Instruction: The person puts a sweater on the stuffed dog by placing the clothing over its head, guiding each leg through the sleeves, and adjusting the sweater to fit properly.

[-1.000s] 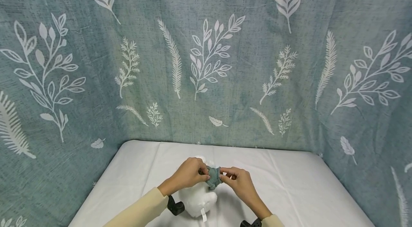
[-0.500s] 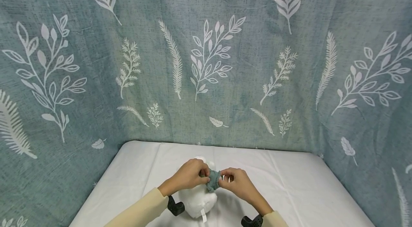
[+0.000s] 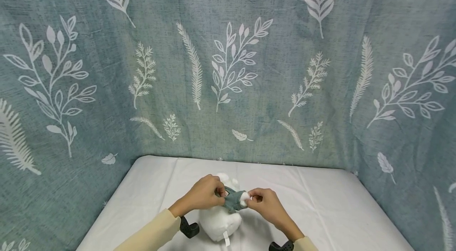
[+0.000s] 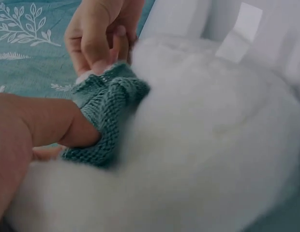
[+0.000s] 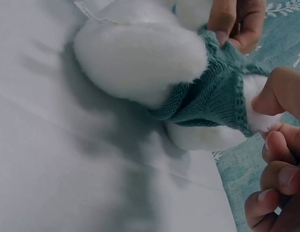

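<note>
A white plush toy (image 3: 218,224) lies on the white-covered table, tag end toward me. A teal knitted sweater (image 3: 234,200) sits around one of its arms and across its upper body. My left hand (image 3: 206,193) pinches the sweater's edge between thumb and fingers, seen close in the left wrist view by the knit (image 4: 104,108). On the other side, my right hand (image 3: 265,204) pinches the white paw (image 5: 255,99) that sticks out of the sleeve's cuff. The toy's head is partly hidden behind my left hand.
The white table cover (image 3: 303,203) spreads around the toy. A teal leaf-print curtain (image 3: 228,124) stands along the back and both sides. A white fabric tag (image 3: 226,238) hangs from the toy's lower end.
The white paw now shows out of the sleeve's cuff, where before there was only knit. My right hand moved slightly right and took hold of the paw; my left hand shifted left.
</note>
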`<state>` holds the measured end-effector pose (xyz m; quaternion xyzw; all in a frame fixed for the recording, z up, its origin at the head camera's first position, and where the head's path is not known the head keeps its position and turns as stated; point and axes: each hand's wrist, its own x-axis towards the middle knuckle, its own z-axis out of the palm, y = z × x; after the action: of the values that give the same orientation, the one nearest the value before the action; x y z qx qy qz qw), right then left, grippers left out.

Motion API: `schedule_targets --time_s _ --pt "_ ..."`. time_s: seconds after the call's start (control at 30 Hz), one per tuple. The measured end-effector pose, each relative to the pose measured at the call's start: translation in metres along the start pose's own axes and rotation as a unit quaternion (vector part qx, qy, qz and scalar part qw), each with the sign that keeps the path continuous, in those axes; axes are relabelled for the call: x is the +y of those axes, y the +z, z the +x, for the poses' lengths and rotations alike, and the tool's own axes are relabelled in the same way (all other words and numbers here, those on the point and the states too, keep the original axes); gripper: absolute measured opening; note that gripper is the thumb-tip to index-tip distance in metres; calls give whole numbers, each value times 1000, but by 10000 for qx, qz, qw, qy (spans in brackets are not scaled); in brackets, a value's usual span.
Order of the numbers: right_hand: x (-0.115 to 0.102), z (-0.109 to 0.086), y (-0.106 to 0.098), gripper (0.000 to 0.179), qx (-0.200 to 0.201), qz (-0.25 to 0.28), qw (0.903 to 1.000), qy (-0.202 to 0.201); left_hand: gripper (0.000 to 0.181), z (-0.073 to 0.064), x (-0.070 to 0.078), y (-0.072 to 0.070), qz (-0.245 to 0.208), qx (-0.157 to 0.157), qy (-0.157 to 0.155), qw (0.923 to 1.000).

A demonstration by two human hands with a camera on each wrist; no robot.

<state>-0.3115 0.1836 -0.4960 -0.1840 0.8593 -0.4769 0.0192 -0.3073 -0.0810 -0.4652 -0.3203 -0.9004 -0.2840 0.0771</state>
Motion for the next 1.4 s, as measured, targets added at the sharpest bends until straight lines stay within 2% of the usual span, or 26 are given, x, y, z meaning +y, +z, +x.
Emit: schedule_targets --time_s 0.2,0.3,0.4,0.53,0.73,0.97,1.23,1.4 --pt "6 -4 -1 29 -86 467 9981 381 16 -2 -3 -9 -90 -178 -67 9998" --pt "3 -3 0 34 -194 438 9980 417 12 1 0 -12 -264 -335 -37 9991" --pt "-4 -3 1 35 -178 247 9991 285 10 9 4 -13 -395 -460 10 9982" --pt "-11 -3 5 36 -125 -150 9998 -56 12 16 8 -9 -286 -598 17 9978" --pt "-13 -4 8 31 -109 -550 9979 -317 11 17 11 -2 -159 -544 -60 9984" --pt "-9 -7 7 25 28 -157 9999 -9 6 15 11 2 55 -274 180 9994" --pt "5 -10 5 26 -100 580 9971 482 7 1 -2 -1 -33 -216 153 9996" --pt "11 -11 5 28 -215 1027 9920 698 8 -3 -3 -5 -55 -193 112 9997"
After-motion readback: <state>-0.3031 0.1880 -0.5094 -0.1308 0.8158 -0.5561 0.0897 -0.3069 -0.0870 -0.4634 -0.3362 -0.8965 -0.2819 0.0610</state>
